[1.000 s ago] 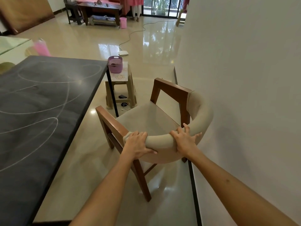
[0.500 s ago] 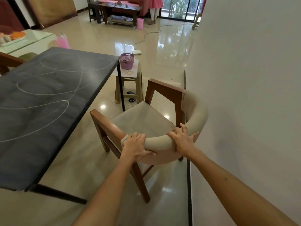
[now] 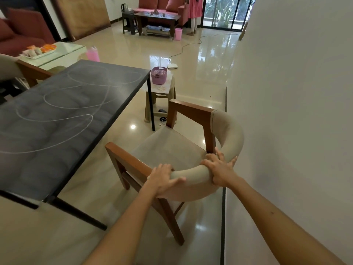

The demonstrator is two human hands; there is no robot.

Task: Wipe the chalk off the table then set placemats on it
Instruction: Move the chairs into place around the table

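Both hands grip the beige padded curved back of the wooden chair: left hand, right hand. Long black chalk-scrawled counter sits left, long axis running away from us.

Both hands grip the padded curved backrest of a wooden armchair at six o'clock: left hand curled over its left end, right hand wrapped around its right side. The black table, looped with chalk lines, fills nine o'clock. A purple basket sits on a stool at twelve o'clock.
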